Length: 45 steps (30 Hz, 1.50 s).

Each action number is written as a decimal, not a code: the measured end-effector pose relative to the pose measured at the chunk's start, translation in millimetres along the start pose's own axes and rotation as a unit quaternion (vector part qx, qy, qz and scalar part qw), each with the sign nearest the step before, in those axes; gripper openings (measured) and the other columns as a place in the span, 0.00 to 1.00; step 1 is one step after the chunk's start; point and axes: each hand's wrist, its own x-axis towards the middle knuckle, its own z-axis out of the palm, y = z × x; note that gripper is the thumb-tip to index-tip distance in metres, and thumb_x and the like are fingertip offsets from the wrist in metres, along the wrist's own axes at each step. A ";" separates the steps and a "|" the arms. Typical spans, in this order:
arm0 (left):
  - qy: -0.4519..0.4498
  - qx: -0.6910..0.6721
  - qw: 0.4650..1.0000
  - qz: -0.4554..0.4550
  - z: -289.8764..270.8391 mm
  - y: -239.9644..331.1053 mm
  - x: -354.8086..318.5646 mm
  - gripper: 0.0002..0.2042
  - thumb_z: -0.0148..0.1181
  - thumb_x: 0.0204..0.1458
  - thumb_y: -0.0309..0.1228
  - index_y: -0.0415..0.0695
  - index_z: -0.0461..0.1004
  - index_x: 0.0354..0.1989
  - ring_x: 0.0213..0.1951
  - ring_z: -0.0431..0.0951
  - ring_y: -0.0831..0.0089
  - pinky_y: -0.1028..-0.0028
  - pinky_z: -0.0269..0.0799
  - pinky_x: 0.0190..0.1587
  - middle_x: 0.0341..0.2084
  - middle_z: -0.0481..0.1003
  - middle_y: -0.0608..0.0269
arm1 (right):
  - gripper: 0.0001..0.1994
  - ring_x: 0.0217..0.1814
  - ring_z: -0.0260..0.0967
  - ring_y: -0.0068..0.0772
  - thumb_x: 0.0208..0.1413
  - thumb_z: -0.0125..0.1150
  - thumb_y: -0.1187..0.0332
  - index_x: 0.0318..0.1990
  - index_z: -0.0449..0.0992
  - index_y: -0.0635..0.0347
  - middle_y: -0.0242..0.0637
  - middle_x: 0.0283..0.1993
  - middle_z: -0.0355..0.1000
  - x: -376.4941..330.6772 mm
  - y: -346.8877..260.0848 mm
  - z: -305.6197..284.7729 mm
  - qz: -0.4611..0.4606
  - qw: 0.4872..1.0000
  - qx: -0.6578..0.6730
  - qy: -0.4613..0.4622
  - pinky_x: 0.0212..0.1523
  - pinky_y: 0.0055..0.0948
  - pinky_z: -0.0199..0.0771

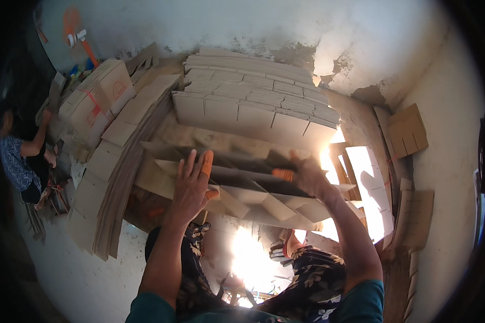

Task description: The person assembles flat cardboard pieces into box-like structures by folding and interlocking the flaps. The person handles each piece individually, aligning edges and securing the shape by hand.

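Flat brown folded cardboard box blank (253,185), lying across the person's lap before a leaning stack of cut cardboard sheets (258,105): left hand (191,185) pressed on it with fingers spread, right hand (307,175) closed on its upper edge, another person (19,156) at far left.

Cardboard box workshop, stacks of flat die-cut cartons (253,102) (piled high), peeling plaster wall (285,27), bare concrete floor (64,274)
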 end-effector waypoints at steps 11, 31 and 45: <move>-0.088 -0.008 0.991 0.104 22.7 -14.7 31.5 0.33 0.62 0.49 0.30 0.47 0.60 0.65 0.61 0.64 0.61 0.57 0.50 0.64 0.58 0.68 0.59 | 0.21 0.41 0.74 0.55 0.54 0.63 0.61 0.50 0.69 0.65 0.52 0.32 0.74 -37.4 -19.8 62.6 -0.060 0.995 -0.045 0.060 0.40 0.50 0.70; 0.127 0.361 0.913 -0.144 -138.6 -146.7 -81.4 0.26 0.56 0.53 0.31 0.33 0.63 0.60 0.51 0.70 0.61 0.57 0.64 0.52 0.48 0.72 0.55 | 0.22 0.68 0.56 0.49 0.59 0.55 0.70 0.61 0.64 0.63 0.49 0.62 0.61 -230.1 22.0 38.4 -0.029 0.862 -0.284 0.419 0.69 0.55 0.47; 0.036 0.090 0.995 -0.001 -56.1 -75.6 -57.7 0.23 0.66 0.50 0.27 0.30 0.69 0.53 0.44 0.72 0.54 0.60 0.72 0.46 0.39 0.76 0.46 | 0.15 0.49 0.69 0.45 0.52 0.63 0.72 0.47 0.73 0.63 0.43 0.44 0.73 -398.2 99.2 130.0 0.171 0.869 -0.191 0.423 0.51 0.41 0.67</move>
